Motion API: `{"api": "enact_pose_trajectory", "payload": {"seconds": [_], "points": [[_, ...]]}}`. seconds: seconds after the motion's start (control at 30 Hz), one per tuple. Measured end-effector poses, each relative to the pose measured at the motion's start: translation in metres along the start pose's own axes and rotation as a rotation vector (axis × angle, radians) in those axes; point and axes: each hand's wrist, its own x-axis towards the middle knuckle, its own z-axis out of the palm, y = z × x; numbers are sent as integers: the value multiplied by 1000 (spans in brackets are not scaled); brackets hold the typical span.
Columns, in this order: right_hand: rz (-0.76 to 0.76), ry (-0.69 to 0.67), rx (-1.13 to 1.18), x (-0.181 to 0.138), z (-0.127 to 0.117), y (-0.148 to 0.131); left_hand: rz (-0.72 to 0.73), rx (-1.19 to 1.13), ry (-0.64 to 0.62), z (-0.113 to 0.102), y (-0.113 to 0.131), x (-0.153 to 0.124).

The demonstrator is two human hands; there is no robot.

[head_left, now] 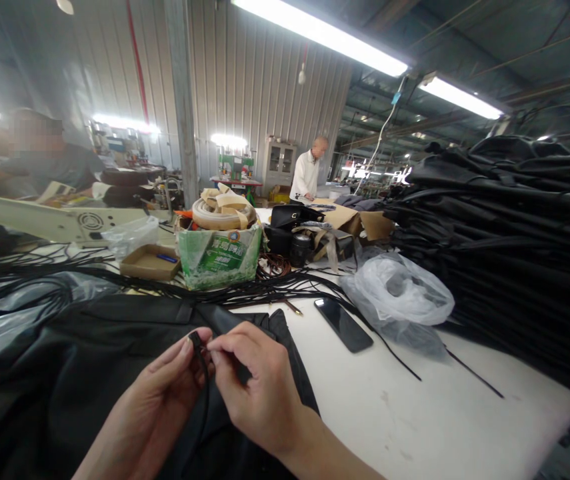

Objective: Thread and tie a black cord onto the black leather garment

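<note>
Close in front of me, my left hand pinches a thin black cord between thumb and fingers. A small dark piece, perhaps a cord stopper, sits at the cord's upper end by the thumb tip. My right hand meets it from the right, thumb and forefinger pressed together beside that piece. What those fingertips grip is too small to make out. The cord hangs down between both hands over a black garment or fabric, which lies spread beneath them.
On the white table lie a phone, a clear plastic bag and many loose black cords. Behind are a shallow cardboard tray and a green box with tape rolls. Black fabric is stacked high at right. Two people work farther back.
</note>
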Motion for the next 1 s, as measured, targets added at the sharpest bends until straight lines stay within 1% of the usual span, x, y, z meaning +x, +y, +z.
{"api": "enact_pose_trajectory", "payload": {"seconds": [0.1, 0.27, 0.43, 0.53, 0.63, 0.7, 0.83, 0.93, 1.0], "points": [[22, 22, 26, -2, 3, 0, -1, -5, -5, 2, -2, -1], [34, 62, 14, -7, 9, 1, 8, -39, -85, -6, -9, 5], [48, 79, 8, -8, 12, -1, 23, -52, -99, -10, -14, 7], [71, 94, -1, -10, 15, -3, 46, -86, -135, -13, -19, 10], [83, 107, 7, -12, 18, -4, 80, -71, -155, -15, -24, 13], [95, 115, 28, -13, 19, -4, 94, -44, -135, -12, -26, 11], [99, 138, 49, -14, 21, -4, 109, -17, -60, 1, -21, 2], [55, 133, 44, -13, 20, -4, 106, 3, 4, 7, -14, -5], [11, 123, 28, -13, 19, -5, 131, 15, 55, 7, -11, -8]]}}
